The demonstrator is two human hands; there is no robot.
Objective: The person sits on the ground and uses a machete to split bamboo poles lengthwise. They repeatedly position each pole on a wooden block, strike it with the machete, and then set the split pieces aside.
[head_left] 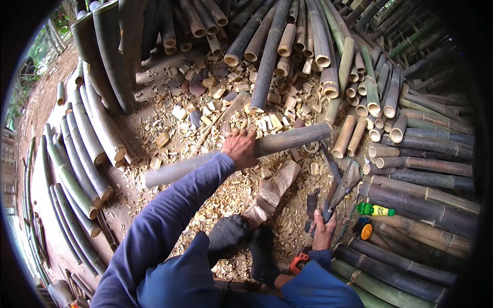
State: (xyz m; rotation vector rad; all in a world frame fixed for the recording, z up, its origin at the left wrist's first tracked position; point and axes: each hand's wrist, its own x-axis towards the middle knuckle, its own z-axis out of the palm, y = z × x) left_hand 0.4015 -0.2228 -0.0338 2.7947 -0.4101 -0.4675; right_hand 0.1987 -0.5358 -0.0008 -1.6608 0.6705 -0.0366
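- The person sits low among stacked bamboo, and the left hand (239, 148) is clenched around a long grey-brown bamboo pole (292, 141), holding it roughly level across the knees, above the litter on the ground.
- The pole runs from lower left to upper right; its far end reaches toward the cut culms (359, 102) piled at the right.
- The right hand (323, 231) is closed on the handle of a heavy blade (343, 186), a chopper or billhook by the look of it, whose tip rests near the ground beside a wooden chopping block (272, 192).
- To my eye this is the pause before a cut: pole gripped and presented, blade gripped but not raised.
- The next move seems to call for steadying the pole against the block, keeping the left fingers well back from the strike line, and bringing the blade up with a clear swing.
- Chips and short offcuts (215, 92) cover the ground thickly, so footing and the landing of the pole need care.
- A green bottle (375, 209) with a yellow label lies on the poles at the right.
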